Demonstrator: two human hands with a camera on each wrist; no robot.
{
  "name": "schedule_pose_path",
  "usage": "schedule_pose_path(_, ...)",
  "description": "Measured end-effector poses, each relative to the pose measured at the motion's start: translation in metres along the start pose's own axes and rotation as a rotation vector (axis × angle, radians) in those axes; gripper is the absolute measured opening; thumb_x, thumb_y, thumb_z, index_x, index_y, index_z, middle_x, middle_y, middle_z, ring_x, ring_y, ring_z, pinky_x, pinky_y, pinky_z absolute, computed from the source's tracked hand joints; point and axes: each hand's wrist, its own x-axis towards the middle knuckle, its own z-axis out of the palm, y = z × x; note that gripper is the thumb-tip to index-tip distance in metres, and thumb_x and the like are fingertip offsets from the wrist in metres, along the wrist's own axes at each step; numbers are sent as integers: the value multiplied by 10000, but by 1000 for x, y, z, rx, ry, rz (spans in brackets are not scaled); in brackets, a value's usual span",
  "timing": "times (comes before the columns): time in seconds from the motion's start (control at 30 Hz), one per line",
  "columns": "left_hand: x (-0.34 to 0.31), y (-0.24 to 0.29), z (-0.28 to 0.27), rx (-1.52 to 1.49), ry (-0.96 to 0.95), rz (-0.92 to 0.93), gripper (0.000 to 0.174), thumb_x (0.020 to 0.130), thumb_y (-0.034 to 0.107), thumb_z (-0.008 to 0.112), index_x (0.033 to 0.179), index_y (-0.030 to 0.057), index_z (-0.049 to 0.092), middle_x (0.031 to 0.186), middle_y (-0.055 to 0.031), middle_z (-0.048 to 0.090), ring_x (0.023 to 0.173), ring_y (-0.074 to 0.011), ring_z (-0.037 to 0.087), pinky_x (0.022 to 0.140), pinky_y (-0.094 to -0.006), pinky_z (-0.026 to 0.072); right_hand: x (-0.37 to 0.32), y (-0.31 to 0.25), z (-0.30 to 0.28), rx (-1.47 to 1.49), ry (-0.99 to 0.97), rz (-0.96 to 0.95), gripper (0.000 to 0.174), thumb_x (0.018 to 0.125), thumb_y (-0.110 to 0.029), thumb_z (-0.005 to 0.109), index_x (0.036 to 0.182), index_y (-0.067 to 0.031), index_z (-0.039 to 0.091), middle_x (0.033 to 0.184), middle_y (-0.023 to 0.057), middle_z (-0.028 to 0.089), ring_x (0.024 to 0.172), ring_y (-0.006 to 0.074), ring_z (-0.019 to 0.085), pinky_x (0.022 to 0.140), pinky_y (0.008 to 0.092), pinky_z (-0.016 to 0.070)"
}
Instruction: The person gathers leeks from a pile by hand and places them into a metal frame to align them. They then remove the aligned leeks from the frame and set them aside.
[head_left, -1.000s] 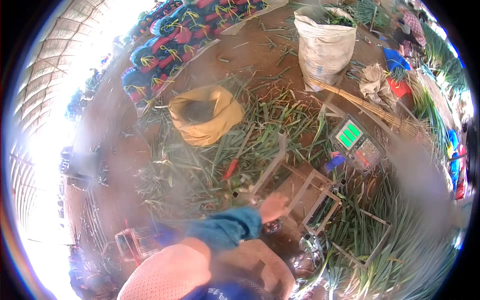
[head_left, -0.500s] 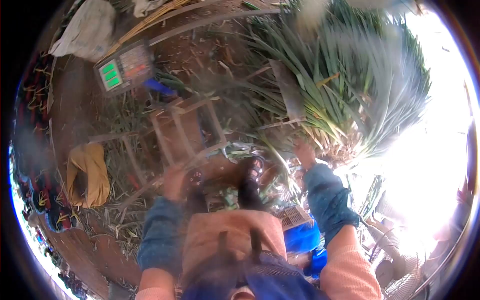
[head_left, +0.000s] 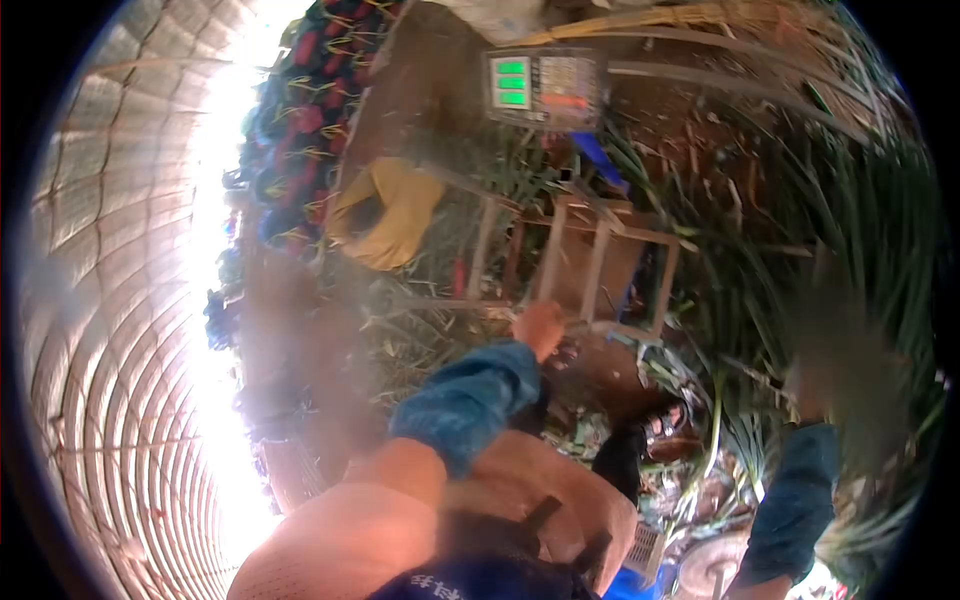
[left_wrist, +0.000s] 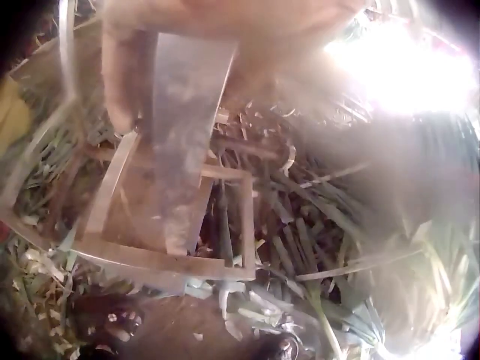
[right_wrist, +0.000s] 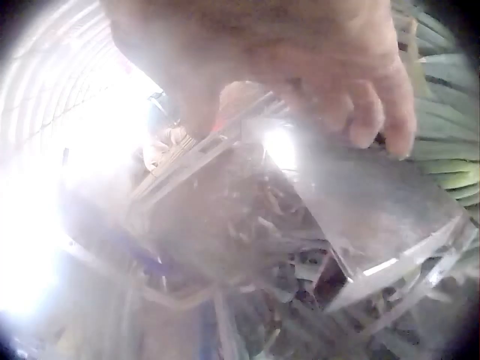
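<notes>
A low metal frame [head_left: 600, 265] stands on the ground before me, with cross bars and upright plates. My left hand [head_left: 540, 328] is at its near left corner. In the left wrist view a flat grey plate [left_wrist: 184, 120] shows between the thumb and the blurred fingers of that hand. Further right, my blurred right hand [head_left: 806, 388] is close to a second grey plate [right_wrist: 375, 210]. Its bent fingers [right_wrist: 365, 124] overlap that plate's upper edge in the right wrist view, the thumb well apart. Long leeks [head_left: 880, 230] lie around the right hand.
A scale display [head_left: 545, 88] with green digits stands behind the frame. Left are a yellow sack [head_left: 405, 225] and leaf scraps. Bundles with yellow ties [head_left: 300, 130] line the far left. A foot [head_left: 665, 425] and a fan [head_left: 715, 565] are lower right.
The head view has swung right, then partly back left. My right hand, out of sight one second ago, is now in view. My left hand stays near the frame.
</notes>
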Motion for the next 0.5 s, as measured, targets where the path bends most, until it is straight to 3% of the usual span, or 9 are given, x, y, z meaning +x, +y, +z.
schedule_pose_path(0.03, -4, 15, -11, -51, -24, -65, 169, 792, 214, 583, 864, 69, 630, 782, -146, 637, 703, -344, 621, 658, -438, 495, 12, -5, 9, -132, -19, 8, 469, 890, -283, 515, 1332, -162, 419, 1364, 192, 372, 1180, 332, 438, 909, 447, 423)
schedule_pose_path(0.13, -5, 20, -18, -166, -55, -155, 174, 810, 220, 561, 864, 66, 622, 793, -147, 635, 729, -337, 621, 700, -446, 489, 51, -18, 10, -162, -104, 50, 453, 877, -283, 520, 1300, -151, 428, 1305, 183, 390, 1140, 325, 455, 859, 439, 432)
schedule_pose_path(0.23, 0, 12, -10, -78, -84, -123, 179, 812, 218, 552, 887, 68, 615, 806, -148, 634, 712, -336, 617, 685, -437, 489, 72, -31, 11, -184, -153, 80, 438, 864, -283, 525, 1269, -140, 437, 1246, 175, 408, 1100, 318, 473, 810, 431, 441)
schedule_pose_path(0.3, -1, 10, -13, -314, -116, -191, 187, 800, 200, 547, 926, 69, 593, 804, -146, 629, 734, -341, 610, 672, -440, 482, 82, -35, 10, -190, -168, 98, 428, 856, -283, 529, 1248, -133, 443, 1206, 169, 420, 1074, 314, 484, 777, 425, 447)
schedule_pose_path(0.37, -1, -4, 8, -85, 2, -34, 193, 794, 189, 544, 933, 60, 580, 829, -160, 623, 757, -348, 605, 668, -444, 480, 87, -38, 9, -195, -188, 116, 419, 848, -283, 533, 1227, -126, 448, 1167, 163, 432, 1047, 309, 496, 744, 420, 453)
schedule_pose_path(0.5, -2, -2, 15, -116, 62, -92, 191, 756, 193, 569, 920, 108, 621, 802, -163, 629, 781, -358, 598, 687, -466, 472, 97, -32, -11, -136, -195, 151, 401, 831, -282, 540, 1185, -112, 460, 1088, 152, 456, 994, 300, 519, 678, 409, 464)
